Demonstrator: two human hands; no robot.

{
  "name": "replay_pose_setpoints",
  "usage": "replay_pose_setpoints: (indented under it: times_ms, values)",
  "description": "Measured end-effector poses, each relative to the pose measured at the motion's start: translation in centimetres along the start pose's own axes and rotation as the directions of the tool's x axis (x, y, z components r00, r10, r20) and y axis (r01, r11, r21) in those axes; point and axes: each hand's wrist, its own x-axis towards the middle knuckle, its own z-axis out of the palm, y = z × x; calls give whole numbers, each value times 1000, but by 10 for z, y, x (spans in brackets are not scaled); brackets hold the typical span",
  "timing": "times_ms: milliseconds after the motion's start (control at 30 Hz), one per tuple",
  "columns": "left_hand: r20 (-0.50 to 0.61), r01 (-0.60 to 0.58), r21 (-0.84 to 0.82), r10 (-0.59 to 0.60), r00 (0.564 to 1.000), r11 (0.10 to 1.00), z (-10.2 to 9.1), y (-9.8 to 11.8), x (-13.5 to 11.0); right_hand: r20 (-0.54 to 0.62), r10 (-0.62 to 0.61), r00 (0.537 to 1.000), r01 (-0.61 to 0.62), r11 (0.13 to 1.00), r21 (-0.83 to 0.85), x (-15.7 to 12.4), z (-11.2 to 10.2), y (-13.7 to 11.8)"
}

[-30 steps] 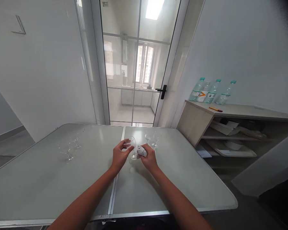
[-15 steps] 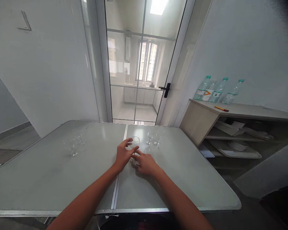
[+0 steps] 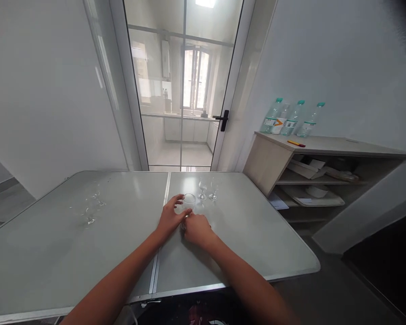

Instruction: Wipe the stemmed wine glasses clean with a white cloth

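Note:
A clear stemmed glass (image 3: 188,201) stands upright near the middle of the grey folding table (image 3: 71,253). My left hand (image 3: 171,218) is wrapped round its bowl from the left. My right hand (image 3: 196,229) sits closed at the glass's foot, fingers curled over its base; the white cloth it carried earlier is hidden under the hand. Two more stemmed glasses (image 3: 207,188) stand just behind, to the right.
Two or three clear glasses (image 3: 92,206) stand on the table's left half. A wooden shelf unit (image 3: 325,171) with three water bottles (image 3: 291,118) is at the right. A glass door (image 3: 181,85) lies beyond the table's far edge.
My right hand, which held the white cloth up beside the glass, has dropped to the glass's foot and covers the cloth. The left hand keeps its hold on the bowl. The view shifted slightly.

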Motion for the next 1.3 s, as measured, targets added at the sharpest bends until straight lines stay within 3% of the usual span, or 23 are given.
replay_pose_setpoints:
  times_ms: [133, 300, 600, 800, 967, 1100, 1167, 1233, 1300]
  values:
    - [18, -23, 3, 23, 1000, 1000, 1, 2, -3, -4, 125, 992, -124, 992, 24, -2, -1, 2]
    - [-46, -28, 19, 28, 999, 999, -1, 5, -3, 2, 229, 973, -229, 973, -5, -12, -2, 24]
    - [-112, -60, 59, 66, 991, 996, -7, 1, 0, 40, 529, 848, -530, 847, 33, -20, 7, 90]
    - [-109, -40, 90, 49, 993, 995, -16, 8, 5, 113, 560, 821, -568, 821, 63, -12, 5, 141]
    - [-92, -105, 134, 118, 989, 985, -24, 24, 7, 39, 556, 830, -557, 827, 67, -7, 8, 158]
    - [-97, -161, 169, 179, 979, 972, -50, 44, 2, 9, 553, 833, -552, 830, 77, -5, 10, 157]
    - [-206, -169, 220, 215, 955, 961, -75, 48, -11, 10, 552, 834, -551, 830, 89, -6, 9, 156]
    - [-379, -111, 333, 241, 894, 936, -106, 44, -33, 11, 539, 842, -537, 837, 106, -9, 8, 157]
    - [-560, -7, 482, 314, 767, 876, -138, 33, -60, 8, 517, 856, -513, 849, 124, -15, 8, 159]
